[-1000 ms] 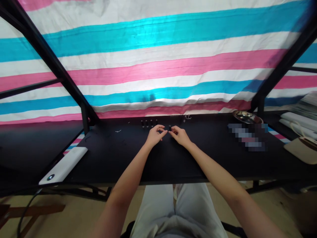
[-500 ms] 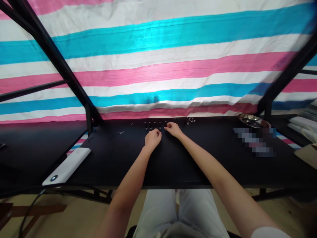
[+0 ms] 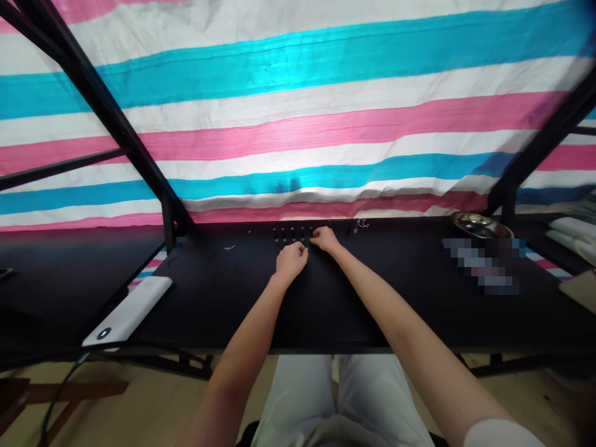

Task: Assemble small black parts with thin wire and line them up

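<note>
Several small dark pieces with pale ends (image 3: 293,234) form a row near the back of the black table (image 3: 372,316). At the row's right end is my right hand (image 3: 327,241), its thumb and index finger pinched beside one piece's pale tip; whatever lies between them is mostly hidden. Just in front of the row, my left hand (image 3: 291,261) is closed, thumb and fingers together. Anything in its fingertips is too small to make out. The two hands are close but apart.
White thread-like scraps (image 3: 363,224) lie at the back edge, another scrap (image 3: 230,248) to the left. A shiny metal dish (image 3: 484,226) stands back right, behind a blurred patch. A white power bank (image 3: 133,310) with a cable sits front left. Striped sheeting (image 3: 298,118) hangs behind.
My left hand has shifted slightly to the right. The right hand keeps its place at the row's right end, still pinched. The view has moved a little.
</note>
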A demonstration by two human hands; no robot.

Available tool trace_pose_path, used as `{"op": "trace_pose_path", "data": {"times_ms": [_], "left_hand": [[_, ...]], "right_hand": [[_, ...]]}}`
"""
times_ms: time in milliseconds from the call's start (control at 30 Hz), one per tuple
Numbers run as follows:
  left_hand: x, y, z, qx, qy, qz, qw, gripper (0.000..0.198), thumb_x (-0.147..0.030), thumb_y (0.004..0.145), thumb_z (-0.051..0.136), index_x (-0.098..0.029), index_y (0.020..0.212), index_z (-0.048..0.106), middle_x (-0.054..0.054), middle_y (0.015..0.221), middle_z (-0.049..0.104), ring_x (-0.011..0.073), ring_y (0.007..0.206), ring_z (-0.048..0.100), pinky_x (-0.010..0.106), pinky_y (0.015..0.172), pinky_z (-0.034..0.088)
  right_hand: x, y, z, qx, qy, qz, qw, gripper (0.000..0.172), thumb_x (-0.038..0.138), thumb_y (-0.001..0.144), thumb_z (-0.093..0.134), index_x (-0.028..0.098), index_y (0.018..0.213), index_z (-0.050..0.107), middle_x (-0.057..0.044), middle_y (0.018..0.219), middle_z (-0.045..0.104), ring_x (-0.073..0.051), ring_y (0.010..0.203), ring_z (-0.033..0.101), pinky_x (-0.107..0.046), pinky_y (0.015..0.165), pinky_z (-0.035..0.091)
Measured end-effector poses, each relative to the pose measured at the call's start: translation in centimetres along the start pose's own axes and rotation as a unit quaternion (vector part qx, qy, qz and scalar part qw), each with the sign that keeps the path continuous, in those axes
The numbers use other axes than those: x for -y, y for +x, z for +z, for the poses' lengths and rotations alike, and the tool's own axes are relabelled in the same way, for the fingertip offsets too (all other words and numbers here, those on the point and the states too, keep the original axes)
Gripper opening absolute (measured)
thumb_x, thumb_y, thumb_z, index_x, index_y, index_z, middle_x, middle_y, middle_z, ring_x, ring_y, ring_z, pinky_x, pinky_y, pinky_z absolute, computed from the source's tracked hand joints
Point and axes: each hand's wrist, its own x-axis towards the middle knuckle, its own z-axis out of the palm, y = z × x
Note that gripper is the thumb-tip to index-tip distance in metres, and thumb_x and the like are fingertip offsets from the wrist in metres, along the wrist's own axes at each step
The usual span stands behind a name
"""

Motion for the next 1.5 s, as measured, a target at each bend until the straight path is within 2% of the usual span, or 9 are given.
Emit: {"op": "trace_pose_path", "data": {"times_ms": [300,367,500,633,700,867,1133,1300,1500], "left_hand": [[0.2,0.1,0.5,-0.002,0.001,0.019,1.0,0.02,-0.034,0.081,0.048,-0.022,0.081,0.064,0.003,0.073,0.065,0.017,0.067,0.059,0.024,0.06,0.039],[0.2,0.1,0.5,0.0,-0.001,0.022,1.0,0.02,-0.034,0.081,0.048,-0.022,0.081,0.064,0.003,0.073,0.065,0.0163,0.066,0.058,0.024,0.059,0.038],[0.2,0.0,0.5,0.002,0.001,0.029,1.0,0.02,-0.034,0.081,0.047,-0.022,0.081,0.063,0.003,0.073,0.065,0.016,0.065,0.058,0.023,0.058,0.037],[0.1,-0.1,0.5,0.0,0.005,0.038,0.999,0.021,-0.034,0.082,0.046,-0.022,0.082,0.064,0.003,0.074,0.065,0.0157,0.066,0.058,0.023,0.059,0.037],[0.1,-0.1,0.5,-0.002,0.006,0.041,0.999,0.021,-0.035,0.082,0.046,-0.022,0.082,0.064,0.003,0.074,0.065,0.0158,0.066,0.058,0.023,0.059,0.037],[-0.1,-0.2,0.2,0.003,0.003,0.04,0.999,0.021,-0.035,0.082,0.047,-0.023,0.082,0.064,0.003,0.074,0.065,0.0157,0.065,0.058,0.023,0.058,0.037],[0.0,-0.2,0.2,-0.003,0.0,0.045,0.999,0.021,-0.034,0.082,0.047,-0.023,0.08,0.064,0.003,0.07,0.064,0.0159,0.064,0.058,0.023,0.057,0.036],[-0.1,-0.2,0.3,0.0,-0.006,0.051,0.999,0.021,-0.034,0.082,0.047,-0.022,0.08,0.064,0.002,0.069,0.064,0.0159,0.064,0.058,0.023,0.057,0.036],[-0.1,-0.2,0.4,0.002,-0.014,0.062,0.998,0.02,-0.034,0.082,0.047,-0.023,0.08,0.064,0.002,0.068,0.064,0.0159,0.062,0.058,0.023,0.056,0.036]], "right_hand": [[0.2,-1.1,-2.0,0.017,0.024,-0.014,0.999,0.022,0.029,0.058,0.073,0.016,0.075,0.067,-0.003,0.064,0.064,-0.016,0.061,0.059,-0.026,0.061,0.046],[0.2,-1.8,-3.0,-0.041,0.046,-0.045,0.997,0.017,0.029,0.068,0.064,0.015,0.079,0.065,-0.004,0.07,0.064,-0.016,0.066,0.059,-0.028,0.067,0.046],[-1.0,-3.3,-5.0,-0.259,0.078,-0.1,0.957,0.022,0.03,0.082,0.044,0.016,0.087,0.061,-0.007,0.083,0.061,-0.018,0.077,0.055,-0.032,0.077,0.044],[-4.0,-3.8,-6.4,-0.414,0.06,-0.045,0.907,0.025,0.032,0.081,0.047,0.015,0.097,0.055,-0.009,0.092,0.055,-0.019,0.082,0.051,-0.034,0.082,0.041],[-5.5,-3.6,-6.6,-0.448,0.046,0.003,0.893,0.029,0.033,0.077,0.052,0.014,0.099,0.054,-0.011,0.096,0.055,-0.02,0.085,0.05,-0.036,0.085,0.039],[-7.4,-2.5,-6.3,-0.411,0.04,0.045,0.91,0.024,0.033,0.073,0.056,0.015,0.088,0.057,-0.011,0.094,0.057,-0.022,0.087,0.05,-0.036,0.085,0.039],[-7.7,-1.7,-6.4,-0.386,0.052,0.057,0.919,0.012,0.029,0.071,0.055,0.017,0.071,0.054,-0.009,0.082,0.059,-0.02,0.08,0.052,-0.035,0.08,0.042],[-7.7,-2.2,-6.1,-0.373,0.09,0.064,0.921,0.017,0.034,0.079,0.047,0.017,0.08,0.051,-0.007,0.077,0.06,-0.018,0.07,0.054,-0.031,0.071,0.044],[-7.2,-2.4,-5.8,-0.314,0.026,0.008,0.949,0.018,0.027,0.083,0.038,0.017,0.086,0.052,-0.009,0.084,0.059,-0.019,0.076,0.054,-0.032,0.075,0.043]]}}
